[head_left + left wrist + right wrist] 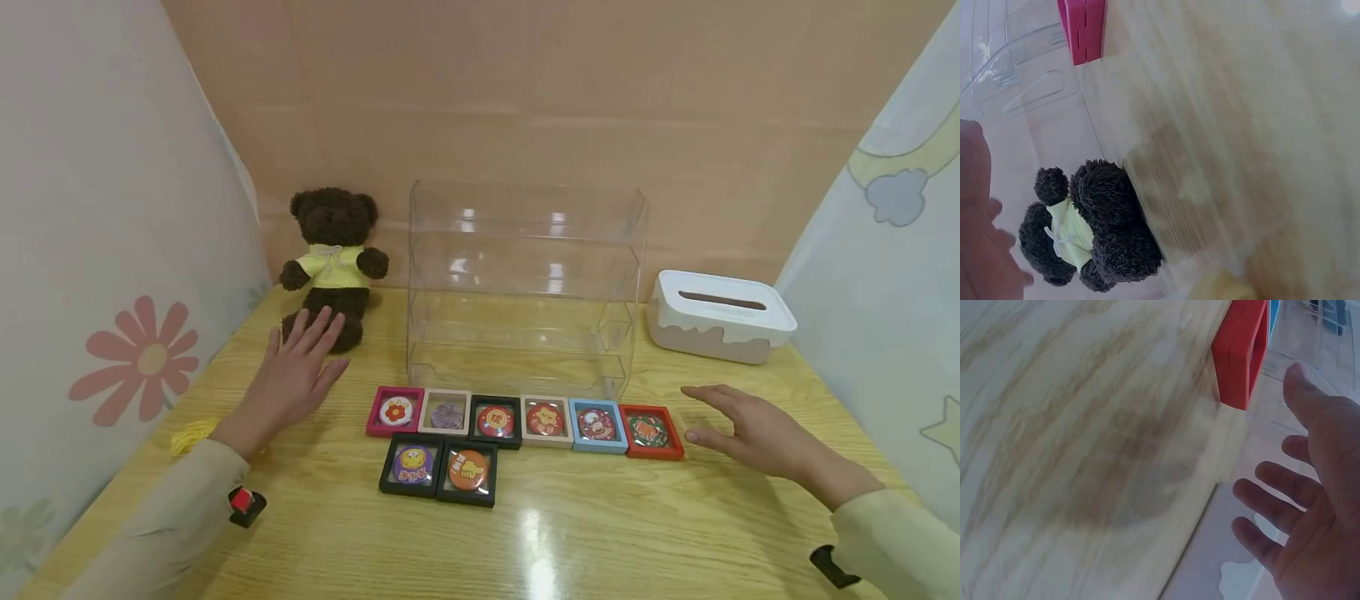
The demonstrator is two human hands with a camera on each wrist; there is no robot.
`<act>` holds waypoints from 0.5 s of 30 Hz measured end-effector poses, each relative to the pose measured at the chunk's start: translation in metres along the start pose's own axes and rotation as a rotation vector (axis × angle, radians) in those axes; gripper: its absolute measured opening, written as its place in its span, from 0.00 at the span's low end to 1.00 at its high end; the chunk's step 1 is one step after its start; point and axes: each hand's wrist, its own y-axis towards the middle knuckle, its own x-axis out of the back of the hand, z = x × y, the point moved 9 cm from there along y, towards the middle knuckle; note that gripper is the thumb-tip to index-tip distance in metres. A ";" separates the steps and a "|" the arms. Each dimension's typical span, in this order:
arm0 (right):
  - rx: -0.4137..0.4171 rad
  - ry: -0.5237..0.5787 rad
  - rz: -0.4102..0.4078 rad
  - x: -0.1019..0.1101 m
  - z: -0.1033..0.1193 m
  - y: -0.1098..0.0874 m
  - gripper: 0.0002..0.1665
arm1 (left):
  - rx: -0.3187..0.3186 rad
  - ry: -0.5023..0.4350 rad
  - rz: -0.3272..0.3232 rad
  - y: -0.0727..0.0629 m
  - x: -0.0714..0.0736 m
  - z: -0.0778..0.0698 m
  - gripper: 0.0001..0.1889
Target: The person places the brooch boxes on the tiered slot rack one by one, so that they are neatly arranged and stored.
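Spread fingers show on my left hand [294, 377], which hovers in front of the brown teddy bear [335, 267] and holds nothing. My right hand [757, 437] hangs over the table with fingers extended, a little right of a red square frame [651, 432] with a round badge. That frame ends a row with a blue frame [597, 425], two beige ones, a black one and a magenta frame [395, 410]. Nearer me lie two black frames, one with a purple badge [413, 464], one with an orange badge [468, 471]. Behind the row stands a clear tiered rack [525, 317].
A white-topped tissue box [723, 312] sits at the back right. Yellow string [193, 435] lies at the table's left edge, partly behind my left forearm. Patterned cloth hangs on both sides, and a plain peach backdrop [525, 100] closes off the back.
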 end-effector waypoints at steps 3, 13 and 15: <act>0.032 0.090 0.022 -0.012 0.002 0.006 0.37 | -0.027 -0.100 0.021 0.009 -0.003 -0.001 0.32; 0.094 0.236 0.100 -0.030 -0.002 0.019 0.39 | -0.076 -0.432 -0.040 0.052 -0.004 -0.012 0.28; 0.079 0.264 0.142 -0.033 -0.006 0.020 0.39 | -0.080 -0.512 -0.079 0.062 -0.001 -0.016 0.27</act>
